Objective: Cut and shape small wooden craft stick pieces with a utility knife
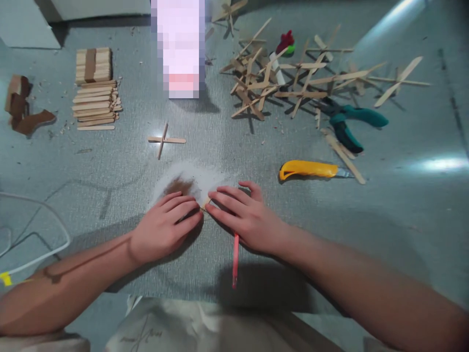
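My left hand (168, 222) and my right hand (249, 217) meet low over the table, fingers bent downward. Between their fingertips shows a short bit of a wooden craft stick (206, 201), pinched from both sides; most of it is hidden by the fingers. A pink pencil (235, 261) lies partly under my right hand. Just beyond my left fingers is a white patch with a brown smudge (179, 186) on the table. Farther out, two craft sticks joined as a cross (163, 140) lie by themselves.
Bundled and loose craft sticks (95, 105) lie far left, near torn brown paper (25, 110). Many crossed sticks (256, 83) cover the far right, beside teal-handled pliers (351, 120) and a yellow utility knife (311, 169), blade out. A white cable (54, 220) loops at left. A pixelated object (179, 44) stands behind.
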{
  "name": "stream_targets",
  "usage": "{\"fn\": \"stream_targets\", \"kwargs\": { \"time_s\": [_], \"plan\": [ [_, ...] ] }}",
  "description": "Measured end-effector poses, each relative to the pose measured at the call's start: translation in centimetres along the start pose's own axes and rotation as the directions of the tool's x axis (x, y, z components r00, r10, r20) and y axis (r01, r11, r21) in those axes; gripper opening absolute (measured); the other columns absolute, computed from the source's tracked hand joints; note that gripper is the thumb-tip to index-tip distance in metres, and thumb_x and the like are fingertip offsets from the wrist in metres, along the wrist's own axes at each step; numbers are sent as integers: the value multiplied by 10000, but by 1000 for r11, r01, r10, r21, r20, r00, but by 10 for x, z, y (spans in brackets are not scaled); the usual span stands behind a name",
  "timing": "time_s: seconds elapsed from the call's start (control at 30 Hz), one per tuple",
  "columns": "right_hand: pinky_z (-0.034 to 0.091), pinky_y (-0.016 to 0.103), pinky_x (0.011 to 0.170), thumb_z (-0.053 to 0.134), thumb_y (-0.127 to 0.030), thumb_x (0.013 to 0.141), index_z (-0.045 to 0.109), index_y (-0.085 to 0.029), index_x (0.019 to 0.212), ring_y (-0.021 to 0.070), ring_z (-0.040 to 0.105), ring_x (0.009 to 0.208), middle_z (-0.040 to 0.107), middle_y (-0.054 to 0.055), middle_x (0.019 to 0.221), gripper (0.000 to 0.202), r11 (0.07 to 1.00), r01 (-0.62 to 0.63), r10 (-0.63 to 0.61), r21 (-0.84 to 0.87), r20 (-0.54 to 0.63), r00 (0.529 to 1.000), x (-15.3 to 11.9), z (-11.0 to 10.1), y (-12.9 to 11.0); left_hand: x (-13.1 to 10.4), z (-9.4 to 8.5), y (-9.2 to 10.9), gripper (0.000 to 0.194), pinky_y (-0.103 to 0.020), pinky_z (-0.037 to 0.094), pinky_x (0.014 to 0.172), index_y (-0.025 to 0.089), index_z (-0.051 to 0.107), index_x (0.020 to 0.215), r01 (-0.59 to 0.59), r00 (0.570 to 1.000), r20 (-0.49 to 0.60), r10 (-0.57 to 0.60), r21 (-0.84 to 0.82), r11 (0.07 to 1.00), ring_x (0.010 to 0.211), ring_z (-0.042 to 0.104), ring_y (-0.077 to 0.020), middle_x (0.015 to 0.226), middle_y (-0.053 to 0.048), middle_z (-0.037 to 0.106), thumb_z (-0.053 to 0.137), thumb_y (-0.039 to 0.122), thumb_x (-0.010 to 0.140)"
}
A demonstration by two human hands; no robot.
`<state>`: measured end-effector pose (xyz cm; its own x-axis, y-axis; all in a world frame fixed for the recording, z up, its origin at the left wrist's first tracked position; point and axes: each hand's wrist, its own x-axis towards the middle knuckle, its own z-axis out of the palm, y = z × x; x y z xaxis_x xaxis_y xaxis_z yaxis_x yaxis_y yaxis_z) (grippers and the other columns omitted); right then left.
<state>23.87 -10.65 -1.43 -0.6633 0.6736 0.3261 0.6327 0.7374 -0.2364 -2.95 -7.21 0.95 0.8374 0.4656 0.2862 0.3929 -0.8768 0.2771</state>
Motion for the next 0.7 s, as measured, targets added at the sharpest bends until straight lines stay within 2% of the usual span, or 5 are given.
{"fn": "stream_targets", "kwargs": {
  "time_s": [0.17,0.47,0.7],
  "plan": [
    [317,516,1104,453,-125,1063,663,-183,1313,284,604,1285,731,117,1365,332,1000,8,-8,-1,12,1000,0,-2,2,-2,1,0,246,-504,569,1079,171,712,1213,1,1000,18,-1,13,1000,1132,686,-253,1184,-110,745,549,162,1028],
    [317,537,1090,518,-83,978,652,-138,1322,310,589,1276,721,149,1367,373,1000,9,-9,18,13,1000,-1,-2,1,-1,4,1,234,-516,572,1058,119,700,1208,-27,1000,-14,27,7,1000,1120,686,-274,1175,-138,733,591,122,1002],
    [316,545,1074,525,-70,963,664,-134,1303,320,588,1274,721,151,1369,373,1000,8,-9,20,19,1000,-1,-3,1,0,1,1,233,-475,549,1055,174,714,1205,-13,1000,-2,13,35,999,1134,680,-248,1181,-98,746,556,151,1035]
  ]
}}
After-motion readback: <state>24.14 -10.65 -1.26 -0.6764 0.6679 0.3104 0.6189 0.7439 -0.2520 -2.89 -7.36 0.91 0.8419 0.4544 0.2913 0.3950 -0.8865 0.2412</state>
